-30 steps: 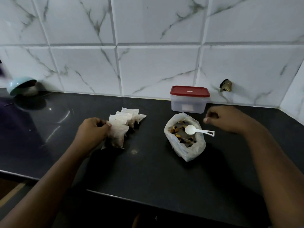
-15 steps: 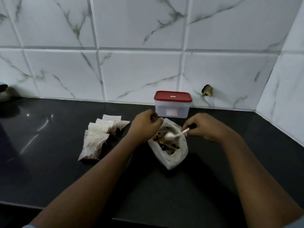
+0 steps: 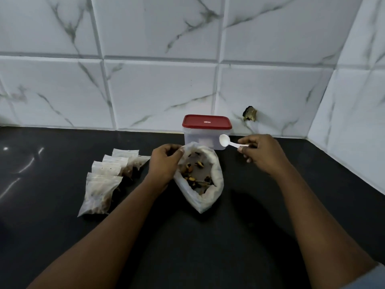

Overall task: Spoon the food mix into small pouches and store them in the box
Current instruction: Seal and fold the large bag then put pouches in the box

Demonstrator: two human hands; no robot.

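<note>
A home kitchen: dark polished countertop (image 3: 208, 236) against a marble-veined tiled wall (image 3: 162, 90), a red-lidded storage box (image 3: 205, 132).

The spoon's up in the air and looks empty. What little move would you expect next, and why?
Probably lower the spoon into the open bag and scoop some mix. The right hand pinches its handle above the bag, bowl seemingly empty, while the left hand grips the bag's rim, holding the mouth open.

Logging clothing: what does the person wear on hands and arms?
No gloves, watch or rings show: the left hand and right hand are bare, and so past the wrists. Only the right arm shows a pale sleeve, at the frame's bottom corner.
</note>
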